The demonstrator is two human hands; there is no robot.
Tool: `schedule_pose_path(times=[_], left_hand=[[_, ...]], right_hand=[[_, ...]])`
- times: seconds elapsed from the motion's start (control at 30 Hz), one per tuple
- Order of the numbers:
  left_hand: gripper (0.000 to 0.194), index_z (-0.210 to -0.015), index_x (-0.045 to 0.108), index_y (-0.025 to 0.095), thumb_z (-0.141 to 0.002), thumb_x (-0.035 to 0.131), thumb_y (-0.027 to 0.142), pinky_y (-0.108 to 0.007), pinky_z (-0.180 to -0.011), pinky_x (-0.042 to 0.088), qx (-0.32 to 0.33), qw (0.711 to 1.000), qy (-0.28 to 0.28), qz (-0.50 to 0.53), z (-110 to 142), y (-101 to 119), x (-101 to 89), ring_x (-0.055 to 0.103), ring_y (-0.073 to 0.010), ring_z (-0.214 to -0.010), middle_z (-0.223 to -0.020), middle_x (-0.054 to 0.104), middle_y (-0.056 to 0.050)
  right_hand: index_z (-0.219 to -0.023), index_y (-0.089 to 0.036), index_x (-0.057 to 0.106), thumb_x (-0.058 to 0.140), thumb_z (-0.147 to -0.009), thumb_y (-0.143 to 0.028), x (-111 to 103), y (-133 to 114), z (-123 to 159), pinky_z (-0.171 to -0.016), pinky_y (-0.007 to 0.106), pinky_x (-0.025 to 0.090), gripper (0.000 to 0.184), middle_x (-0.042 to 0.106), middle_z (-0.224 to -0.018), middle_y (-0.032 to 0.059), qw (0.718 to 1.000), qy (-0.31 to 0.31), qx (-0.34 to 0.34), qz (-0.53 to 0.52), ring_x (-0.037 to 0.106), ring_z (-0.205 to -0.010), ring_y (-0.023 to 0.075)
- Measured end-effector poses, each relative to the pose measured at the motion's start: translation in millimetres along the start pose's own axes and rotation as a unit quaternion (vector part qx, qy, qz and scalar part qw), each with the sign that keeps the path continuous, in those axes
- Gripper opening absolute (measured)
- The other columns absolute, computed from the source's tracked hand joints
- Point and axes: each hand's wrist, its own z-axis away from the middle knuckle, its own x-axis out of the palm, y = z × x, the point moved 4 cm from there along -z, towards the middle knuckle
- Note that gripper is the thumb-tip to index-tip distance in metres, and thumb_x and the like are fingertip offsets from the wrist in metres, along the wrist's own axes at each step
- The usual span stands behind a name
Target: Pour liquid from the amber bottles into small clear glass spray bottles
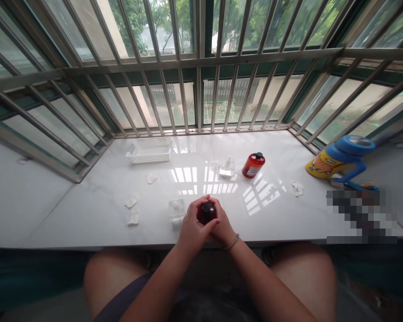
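Bare, slender forearms [166, 275] converge forward between spread, bent knees [314, 268]. The bare left hand [190, 226] and bare right hand [223, 226] cup together, fingers [201, 201] curled inward, left thumb reaching across.

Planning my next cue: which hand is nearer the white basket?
Left. The left hand sits nearer the person and right of the white basket, around the left side of the held bottle; the right hand lies farther right, around its right side.

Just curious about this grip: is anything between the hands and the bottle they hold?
Nothing visible: the left hand and right hand wrap around the red bottle; contact under the palms is hidden.
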Motion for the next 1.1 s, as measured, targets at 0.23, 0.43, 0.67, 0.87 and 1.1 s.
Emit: schedule_pose_path(times=[0.23,0.43,0.67,0.87,1.1], left_hand=[[0.043,-0.134,0.062,0.028,-0.095,0.080,0.036,-0.055,-0.122,0.050,-0.003,1.000,-0.026,-0.008,3,6,-12.0,0.060,-0.0316,-0.147,-0.156,0.063,-0.013],[0.020,-0.116,0.067,0.025,-0.097,0.074,0.028,-0.052,-0.116,0.055,0.005,0.999,0.009,-0.034,1,11,-22.8,0.070,-0.0294,-0.132,-0.138,0.073,-0.012],[0.039,-0.122,0.067,0.027,-0.087,0.084,0.025,-0.048,-0.109,0.057,-0.027,0.997,0.035,-0.070,-7,12,-27.2,0.074,-0.0268,-0.117,-0.119,0.078,-0.006],[0.033,-0.114,0.077,0.029,-0.084,0.084,0.016,-0.044,-0.101,0.058,0.027,0.994,0.003,-0.106,-21,26,-23.6,0.072,-0.0268,-0.110,-0.114,0.076,-0.004],[0.024,-0.107,0.080,0.028,-0.086,0.087,0.020,-0.043,-0.098,0.058,0.068,0.991,0.011,-0.116,-22,26,-23.6,0.070,-0.0270,-0.107,-0.110,0.074,-0.006]], right_hand=[[-0.132,-0.027,0.054,0.095,-0.068,-0.039,-1,-5,0,-0.094,0.044,0.062,0.077,0.072,-0.127,0.0085,0.999,-0.009,0.003,-0.037,0.074,-0.105,0.0273],[-0.132,-0.027,0.054,0.095,-0.066,-0.041,0,-8,-1,-0.093,0.042,0.062,0.079,0.072,-0.121,0.0069,0.999,-0.007,0.000,-0.050,0.073,-0.102,0.0266],[-0.132,-0.027,0.055,0.096,-0.065,-0.039,-1,-6,-1,-0.095,0.043,0.061,0.079,0.071,-0.123,0.0072,0.999,-0.014,0.002,-0.053,0.073,-0.105,0.0269],[-0.132,-0.027,0.055,0.093,-0.066,-0.038,-2,-6,-1,-0.096,0.044,0.061,0.077,0.071,-0.122,0.0071,0.999,-0.003,0.003,-0.038,0.072,-0.107,0.0280],[-0.132,-0.026,0.055,0.091,-0.067,-0.036,-2,-9,0,-0.101,0.045,0.059,0.075,0.071,-0.126,0.0079,0.999,-0.003,0.001,-0.033,0.071,-0.112,0.0284]])
